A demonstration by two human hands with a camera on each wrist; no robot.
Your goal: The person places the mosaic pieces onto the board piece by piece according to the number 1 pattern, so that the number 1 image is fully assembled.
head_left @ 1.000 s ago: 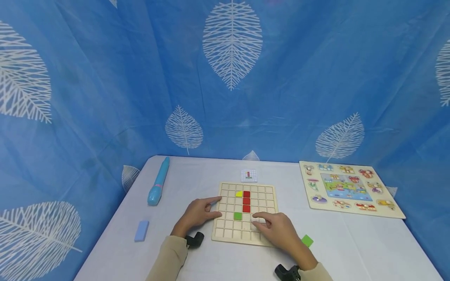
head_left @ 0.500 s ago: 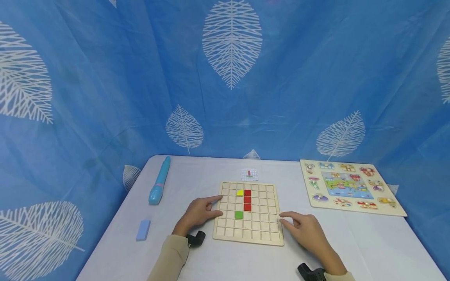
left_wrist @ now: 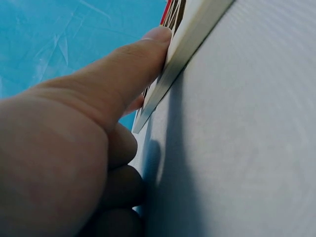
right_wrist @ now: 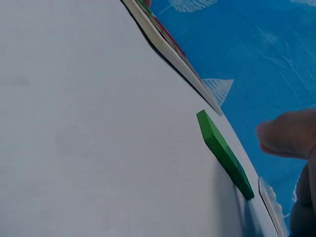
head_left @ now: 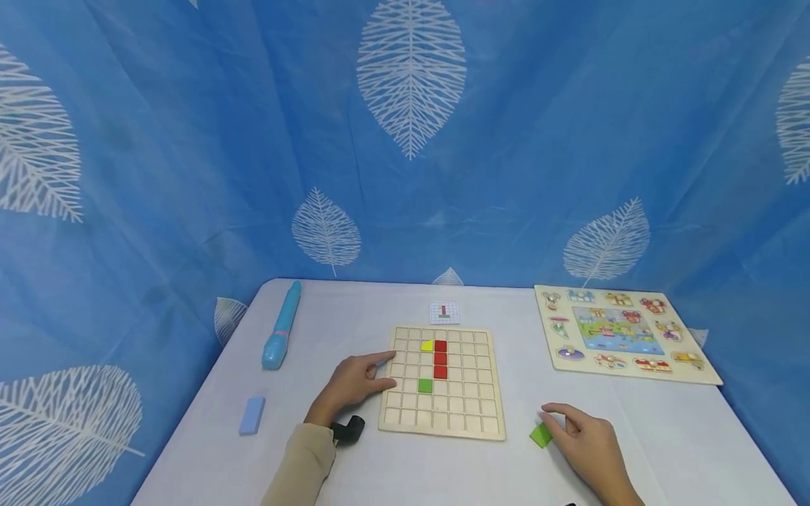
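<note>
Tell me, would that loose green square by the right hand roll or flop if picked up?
Probably neither. The green square looks like a thin, flat-sided slab, so likely stiff and light. Lying flat on the table, it may slide when nudged.

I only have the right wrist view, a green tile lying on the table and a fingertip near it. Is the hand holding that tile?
Observer: No. In the head view the right hand is beside the green tile, fingers over it, none closed round it.
Operator: Where's the board?
Observer: The grid board lies left of the tile, apart from it.
Operator: What's on the board?
Observer: Three red tiles in a column, a yellow tile left of the top one, and a second green one below.
Operator: And the other hand?
Observer: The left hand rests against the board's left edge, thumb pressed on the side.
</note>
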